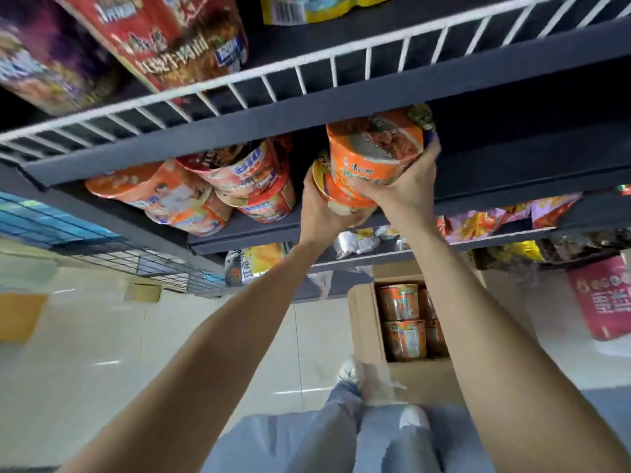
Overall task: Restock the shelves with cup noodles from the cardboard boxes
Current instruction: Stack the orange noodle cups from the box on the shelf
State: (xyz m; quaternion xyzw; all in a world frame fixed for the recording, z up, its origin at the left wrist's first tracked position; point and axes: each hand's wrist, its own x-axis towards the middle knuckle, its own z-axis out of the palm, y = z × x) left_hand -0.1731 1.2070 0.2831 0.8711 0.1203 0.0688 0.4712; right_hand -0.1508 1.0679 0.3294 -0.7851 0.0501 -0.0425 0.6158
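Note:
Both my arms reach up to the dark shelf (239,230). My right hand (411,186) grips an orange cup noodle (374,148) tilted on its side at the shelf's front. My left hand (321,209) holds a second orange cup (336,194) just below and left of it. Several cup noodles (239,179) lie stacked on the shelf to the left. On the floor below stands an open cardboard box (363,322) with orange cups (401,319) inside.
A white wire rail (300,73) fronts the upper shelf, which carries large noodle packs (164,39). Snack bags (505,216) fill the lower shelves at right. A pink bag (601,298) hangs at far right. My legs and shoes (351,370) stand by the box.

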